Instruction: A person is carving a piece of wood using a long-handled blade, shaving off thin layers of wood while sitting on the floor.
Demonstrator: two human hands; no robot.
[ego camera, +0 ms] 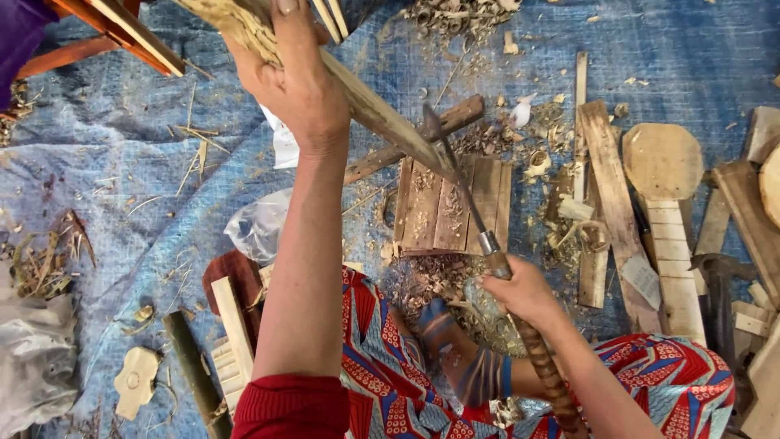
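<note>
My left hand [302,89] is clamped on the long pale wooden stick [382,122], its tip propped on the small slatted wooden block [451,203] ahead of my right hand [520,289], which grips the dark curved-blade knife [459,179]; a glancing stroke could skid towards my bare foot [455,358].

One view only, from a head-worn camera; it looks steeply down over the person's own arms and lap toward the ground; range is close, with the left hand [296,85] at the top edge and the right hand [520,289] near centre; the blue tarpaulin [138,195] fills the frame edge to edge; no second view overlaps it.
</note>
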